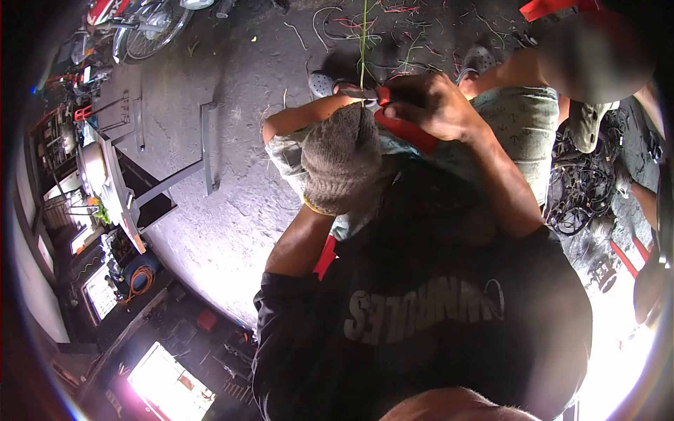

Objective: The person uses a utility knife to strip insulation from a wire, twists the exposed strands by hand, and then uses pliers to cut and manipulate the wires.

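My left hand [342,160], in a grey-brown knitted glove, is closed round a thin yellow-green wire [364,49] that runs up from it. Bare, my right hand [441,109] grips a red-handled tool [411,132] just to the right of the glove. A narrow metal part of this tool reaches across the wire at the top of the glove; its exact kind is hard to make out. Both hands meet above my lap, close together.
Loose wire scraps [404,31] lie on the dark floor ahead. A tangled heap of black cables [583,182] is on the right, near another person's gloved hand [602,228] and red handles [625,259]. At left stands a metal frame [168,181]; a motorcycle wheel [147,35] is beyond.
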A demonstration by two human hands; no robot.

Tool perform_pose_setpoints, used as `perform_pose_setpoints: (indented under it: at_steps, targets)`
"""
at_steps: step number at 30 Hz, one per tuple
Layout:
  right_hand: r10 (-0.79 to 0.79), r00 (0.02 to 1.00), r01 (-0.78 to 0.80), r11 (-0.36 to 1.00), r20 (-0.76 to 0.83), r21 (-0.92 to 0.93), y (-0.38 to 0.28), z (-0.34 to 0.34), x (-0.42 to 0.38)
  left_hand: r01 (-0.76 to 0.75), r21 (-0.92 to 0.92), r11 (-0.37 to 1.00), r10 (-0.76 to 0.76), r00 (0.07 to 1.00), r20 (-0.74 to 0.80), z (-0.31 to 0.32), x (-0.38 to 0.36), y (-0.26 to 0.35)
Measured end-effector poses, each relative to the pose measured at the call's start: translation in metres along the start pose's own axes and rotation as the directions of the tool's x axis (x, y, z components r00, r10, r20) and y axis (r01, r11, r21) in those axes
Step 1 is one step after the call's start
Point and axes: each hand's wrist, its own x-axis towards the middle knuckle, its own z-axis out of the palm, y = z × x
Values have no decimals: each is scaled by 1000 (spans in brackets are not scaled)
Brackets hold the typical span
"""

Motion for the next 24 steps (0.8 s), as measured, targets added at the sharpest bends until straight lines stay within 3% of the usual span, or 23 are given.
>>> perform_pose_setpoints:
  at_steps: [2,4,5,6,8,10,11,12,14,19,22,24]
  targets:
    - [-34,999,37,989,20,-144,-1,-3,1,-4,2,1000,4,1000,7,-1,1,0]
    - [44,995,-61,979,-90,-196,22,-12,8,-5,3,1000,5,1000,16,-4,6,3]
    - [114,980,-132,986,-162,-105,49,-26,15,0,-20,1000,1,999,34,-8,11,6]
    - [177,951,-198,979,-253,-57,32,-42,15,2,-45,999,0,999,51,-11,16,8]
    - [1,951,-20,998,-308,-59,18,-55,13,9,-39,999,-7,999,37,-10,25,14]
    - [-23,979,41,996,-204,81,4,-47,5,32,-34,999,-30,999,40,-10,23,18]
    - [24,991,-3,989,-135,150,5,-37,0,32,-16,999,-31,997,71,-9,23,17]
    - [-45,992,65,983,-121,173,7,-25,1,37,4,999,-37,994,107,-8,22,17]
    - [-21,999,19,998,28,59,-4,-19,-7,-6,56,998,3,998,64,-13,24,18]
    - [-71,997,71,997,28,17,2,-4,-1,-75,79,994,74,997,14,-13,19,15]
    - [-69,997,68,997,22,40,5,-3,1,24,-5,1000,-24,1000,14,-9,19,14]
    - [-57,998,56,997,15,51,6,-5,2,-77,-21,997,74,992,-103,-4,19,10]
